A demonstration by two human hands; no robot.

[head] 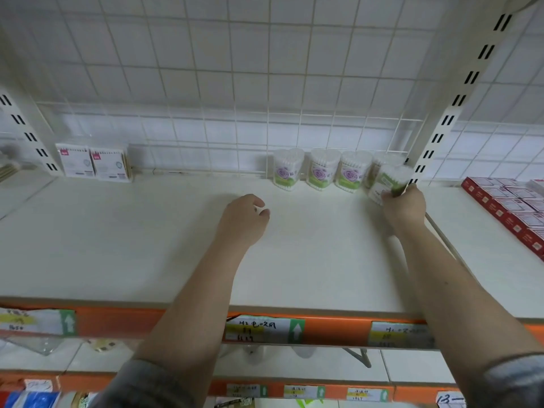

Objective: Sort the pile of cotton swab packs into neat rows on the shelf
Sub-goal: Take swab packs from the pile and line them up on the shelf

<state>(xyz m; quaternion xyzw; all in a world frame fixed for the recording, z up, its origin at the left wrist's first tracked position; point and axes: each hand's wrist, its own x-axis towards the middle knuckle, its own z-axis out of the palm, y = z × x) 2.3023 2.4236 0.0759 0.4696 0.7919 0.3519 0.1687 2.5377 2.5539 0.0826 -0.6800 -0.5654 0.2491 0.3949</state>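
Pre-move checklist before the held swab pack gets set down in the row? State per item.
1. Right hand grips the pack: ok.
2. Pack upright: not ok, it is tilted.
3. Back row of tubs standing in line: ok.
4. Bare shelf in front of the row: ok.
5. Left hand free, holds nothing: ok.
6. Gap between pack and the tub behind it: cannot tell, blurred.

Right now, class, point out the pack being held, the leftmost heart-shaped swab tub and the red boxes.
Held pack [390, 179], head view, green label.
Leftmost tub [288, 169], head view, front face.
Red boxes [506, 213], head view, top.
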